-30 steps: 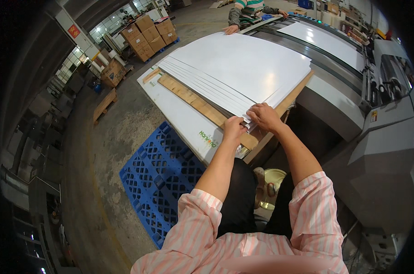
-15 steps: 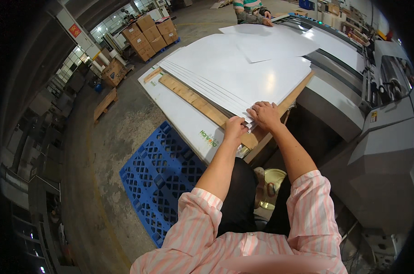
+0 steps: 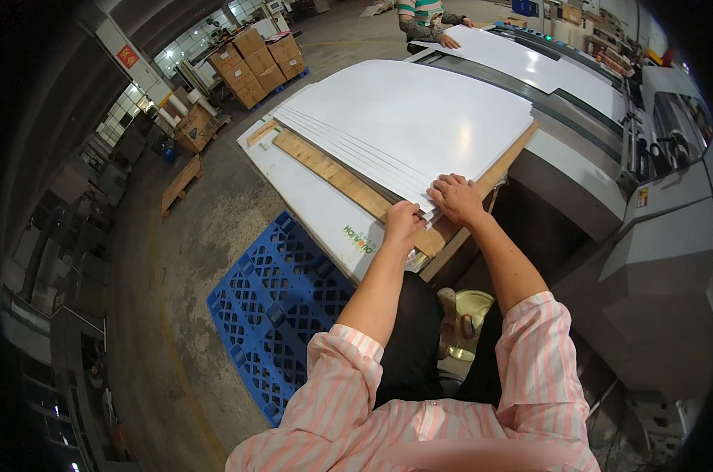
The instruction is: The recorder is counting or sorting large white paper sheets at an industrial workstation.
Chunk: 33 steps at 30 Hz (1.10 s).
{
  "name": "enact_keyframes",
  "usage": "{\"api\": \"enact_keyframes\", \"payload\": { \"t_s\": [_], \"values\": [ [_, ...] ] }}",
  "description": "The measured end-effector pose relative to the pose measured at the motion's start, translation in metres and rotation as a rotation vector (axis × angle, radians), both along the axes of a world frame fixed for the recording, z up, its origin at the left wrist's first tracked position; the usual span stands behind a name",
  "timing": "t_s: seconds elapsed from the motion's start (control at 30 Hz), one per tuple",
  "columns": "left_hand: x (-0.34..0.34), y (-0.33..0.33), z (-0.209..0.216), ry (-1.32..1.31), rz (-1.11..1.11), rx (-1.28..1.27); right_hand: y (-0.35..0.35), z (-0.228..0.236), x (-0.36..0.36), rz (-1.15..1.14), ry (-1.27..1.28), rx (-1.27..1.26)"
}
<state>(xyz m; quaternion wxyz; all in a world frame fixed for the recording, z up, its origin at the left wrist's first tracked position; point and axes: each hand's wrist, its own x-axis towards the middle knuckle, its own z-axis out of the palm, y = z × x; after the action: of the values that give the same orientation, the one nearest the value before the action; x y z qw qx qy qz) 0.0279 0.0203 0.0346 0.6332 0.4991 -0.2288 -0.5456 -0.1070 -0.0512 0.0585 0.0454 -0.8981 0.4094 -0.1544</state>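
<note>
A fanned stack of large white sheets [image 3: 403, 118] lies on boards in front of me, its nearest corner under my hands. My left hand [image 3: 404, 223] is closed in a pinch on the sheets' edge at that corner. My right hand [image 3: 457, 198] rests on top of the stack just beside it, fingers bent and slightly apart, pressing on the sheets. Several sheet edges show as steps along the left side. A wooden board [image 3: 325, 167] runs under that side, over a white wrapped stack [image 3: 293, 193]. The undersides of the sheets at my fingertips are hidden.
A co-worker's hands [image 3: 449, 41] hold another white sheet [image 3: 521, 63] on the machine's feed table at the far side. The grey machine [image 3: 655, 275] stands close on my right. A blue plastic pallet [image 3: 274, 315] lies on the floor at left; cardboard boxes [image 3: 258, 63] stand farther back.
The co-worker's loose sheet has moved off the far end of my stack, back and right onto the machine. My hands have stayed almost in place at the corner.
</note>
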Motion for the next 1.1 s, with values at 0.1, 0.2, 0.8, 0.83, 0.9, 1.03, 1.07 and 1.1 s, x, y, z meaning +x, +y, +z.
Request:
{"api": "enact_keyframes", "payload": {
  "t_s": [0.1,0.2,0.8,0.83,0.9,1.03,1.07,1.1],
  "values": [
    [0.001,0.001,0.001,-0.005,0.011,0.008,0.004,0.008,-0.002,0.049,-0.023,0.068],
    [-0.001,0.002,0.006,-0.006,0.046,0.011,0.011,0.016,-0.003,0.093,-0.024,0.092],
    [0.001,0.001,0.000,-0.001,0.019,-0.006,0.005,0.002,-0.004,0.153,-0.119,0.099],
    [0.001,0.001,-0.001,0.006,0.024,-0.008,0.003,0.000,-0.005,0.153,-0.119,0.099],
    [0.001,0.000,-0.001,0.004,0.018,-0.009,0.001,-0.003,-0.005,0.166,-0.134,0.110],
    [0.001,0.001,0.001,0.003,0.008,0.009,0.000,-0.005,-0.004,0.181,-0.144,0.101],
    [0.001,0.001,0.001,0.004,0.009,0.010,0.000,-0.004,-0.004,0.177,-0.139,0.110],
    [0.001,0.001,0.001,-0.005,0.015,0.009,0.000,-0.004,-0.004,0.174,-0.134,0.119]
  ]
}}
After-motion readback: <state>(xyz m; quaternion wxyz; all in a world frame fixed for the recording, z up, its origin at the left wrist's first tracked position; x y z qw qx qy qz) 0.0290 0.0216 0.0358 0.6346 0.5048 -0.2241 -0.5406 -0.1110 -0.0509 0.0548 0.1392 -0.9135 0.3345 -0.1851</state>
